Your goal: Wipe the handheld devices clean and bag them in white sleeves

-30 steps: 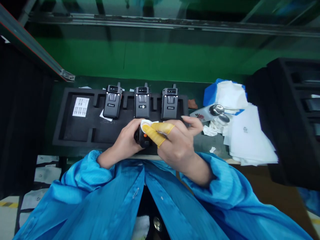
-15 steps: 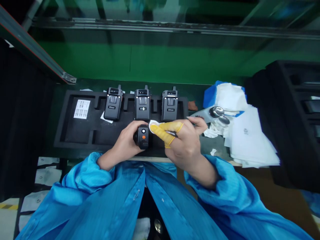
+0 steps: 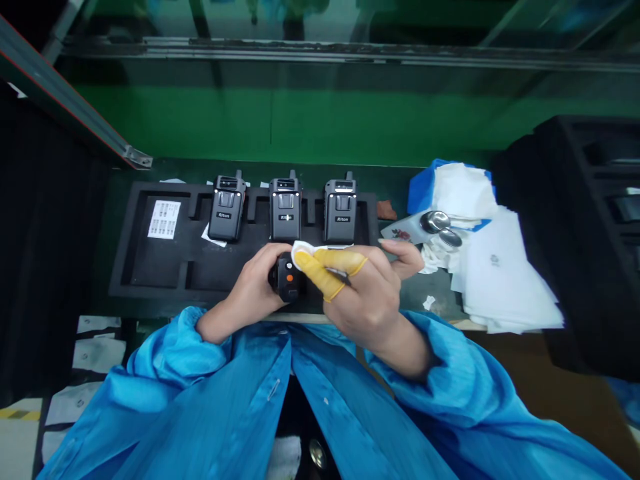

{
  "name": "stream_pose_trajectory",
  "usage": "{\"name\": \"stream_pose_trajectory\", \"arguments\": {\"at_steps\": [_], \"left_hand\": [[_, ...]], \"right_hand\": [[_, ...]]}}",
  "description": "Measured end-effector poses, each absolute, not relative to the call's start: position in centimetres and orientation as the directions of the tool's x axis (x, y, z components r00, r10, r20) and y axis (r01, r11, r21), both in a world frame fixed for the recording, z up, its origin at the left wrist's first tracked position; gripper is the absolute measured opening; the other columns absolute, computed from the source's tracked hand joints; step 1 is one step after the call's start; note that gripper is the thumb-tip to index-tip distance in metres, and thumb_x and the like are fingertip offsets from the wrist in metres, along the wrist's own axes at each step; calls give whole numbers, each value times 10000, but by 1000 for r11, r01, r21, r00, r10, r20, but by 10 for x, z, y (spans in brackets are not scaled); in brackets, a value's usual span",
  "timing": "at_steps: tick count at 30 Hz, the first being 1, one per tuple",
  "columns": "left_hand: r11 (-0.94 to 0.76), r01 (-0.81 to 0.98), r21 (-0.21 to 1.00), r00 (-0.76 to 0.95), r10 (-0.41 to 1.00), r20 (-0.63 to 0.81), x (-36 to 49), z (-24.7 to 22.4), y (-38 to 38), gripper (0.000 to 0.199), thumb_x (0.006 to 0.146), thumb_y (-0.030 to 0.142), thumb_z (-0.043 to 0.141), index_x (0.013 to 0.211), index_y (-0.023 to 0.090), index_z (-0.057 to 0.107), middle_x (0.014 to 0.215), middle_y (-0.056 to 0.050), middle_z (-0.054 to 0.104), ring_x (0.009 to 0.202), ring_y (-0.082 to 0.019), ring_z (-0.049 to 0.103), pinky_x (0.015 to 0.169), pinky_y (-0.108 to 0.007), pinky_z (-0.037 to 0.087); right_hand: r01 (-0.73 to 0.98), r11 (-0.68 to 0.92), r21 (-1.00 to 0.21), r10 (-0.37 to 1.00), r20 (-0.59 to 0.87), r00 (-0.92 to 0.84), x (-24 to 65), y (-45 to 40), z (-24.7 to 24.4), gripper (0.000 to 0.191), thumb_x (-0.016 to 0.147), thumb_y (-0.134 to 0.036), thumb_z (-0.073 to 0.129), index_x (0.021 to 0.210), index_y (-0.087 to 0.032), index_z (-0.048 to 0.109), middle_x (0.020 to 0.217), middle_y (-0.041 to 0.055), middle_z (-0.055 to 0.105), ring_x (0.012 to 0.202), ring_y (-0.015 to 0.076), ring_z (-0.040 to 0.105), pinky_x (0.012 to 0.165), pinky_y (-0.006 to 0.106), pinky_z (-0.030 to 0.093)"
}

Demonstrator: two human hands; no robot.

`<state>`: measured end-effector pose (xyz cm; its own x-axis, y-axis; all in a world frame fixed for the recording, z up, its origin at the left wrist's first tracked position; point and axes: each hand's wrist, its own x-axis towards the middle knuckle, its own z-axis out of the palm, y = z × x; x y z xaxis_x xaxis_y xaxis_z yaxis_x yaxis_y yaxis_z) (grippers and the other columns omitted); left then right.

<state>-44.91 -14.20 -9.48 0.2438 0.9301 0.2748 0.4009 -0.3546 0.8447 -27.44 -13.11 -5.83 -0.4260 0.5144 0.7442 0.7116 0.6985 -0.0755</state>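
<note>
Radio (image 3: 288,287) gripped in left hand (image 3: 255,283) near front edge of tray (image 3: 145,291); right hand (image 3: 370,293) pinches cloth (image 3: 299,246).

In your left hand (image 3: 256,279): 1 radio (image 3: 289,291) | behind it: 3 radios (image 3: 285,230) on tray (image 3: 155,260) | left of these: label sheet (image 3: 164,220) | your right: bin (image 3: 420,190)

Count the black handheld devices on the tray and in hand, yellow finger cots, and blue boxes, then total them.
Black Riton handheld devices on the black foam tray: 3
Black handheld device in the left hand: 1
Yellow finger cots on the right hand: 2
Blue box: 1
Total: 7
</note>
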Motion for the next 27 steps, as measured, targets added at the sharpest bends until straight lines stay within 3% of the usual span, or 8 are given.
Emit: {"name": "stream_pose_trajectory", "arguments": {"at_steps": [6, 12, 17, 20, 27], "left_hand": [[-334, 388, 859, 218, 939, 266, -448, -97, -143, 435, 703, 172, 709, 1096, 206, 524, 1054, -51, 658, 967, -207, 646, 821, -339, 529], [-367, 392, 843, 218, 928, 303, -448, -99, -144, 439, 692, 97, 642, 1095, 214, 514, 1038, -36, 649, 949, -188, 636, 807, -321, 525], [-403, 368, 838, 232, 913, 336, -452, -96, -146, 426, 706, 96, 632, 1095, 215, 507, 1050, -46, 638, 978, -189, 636, 829, -321, 527], [-404, 376, 834, 224, 913, 341, -458, -93, -147, 441, 698, 91, 644, 1100, 211, 509, 1061, -57, 633, 1001, -201, 638, 847, -332, 527], [-410, 484, 773, 172, 911, 376, -483, -72, -149, 423, 722, 125, 658, 1114, 200, 516, 1095, -82, 642, 1028, -210, 645, 879, -339, 527]], "right_hand": [[711, 703, 3, 463, 757, -461, -283, -134, -60, 287, 869, -66, 485, 732, -252, 656, 728, -58, 640, 780, 91, 548, 915, 370, 257], [774, 630, 65, 479, 751, -454, -278, -128, -69, 311, 817, -23, 452, 657, -218, 635, 721, -33, 625, 799, 103, 528, 919, 368, 240], [813, 582, 27, 541, 733, -412, -273, -126, -80, 273, 693, 10, 461, 590, -205, 594, 704, -16, 596, 750, 118, 477, 873, 361, 264], [830, 557, -21, 583, 722, -373, -271, -127, -85, 282, 628, 23, 469, 643, -206, 632, 716, -1, 590, 731, 127, 458, 833, 362, 284], [814, 568, -122, 627, 704, -332, -267, -126, -92, 225, 662, -20, 491, 579, -187, 616, 689, 14, 569, 705, 130, 465, 794, 377, 319]]}}
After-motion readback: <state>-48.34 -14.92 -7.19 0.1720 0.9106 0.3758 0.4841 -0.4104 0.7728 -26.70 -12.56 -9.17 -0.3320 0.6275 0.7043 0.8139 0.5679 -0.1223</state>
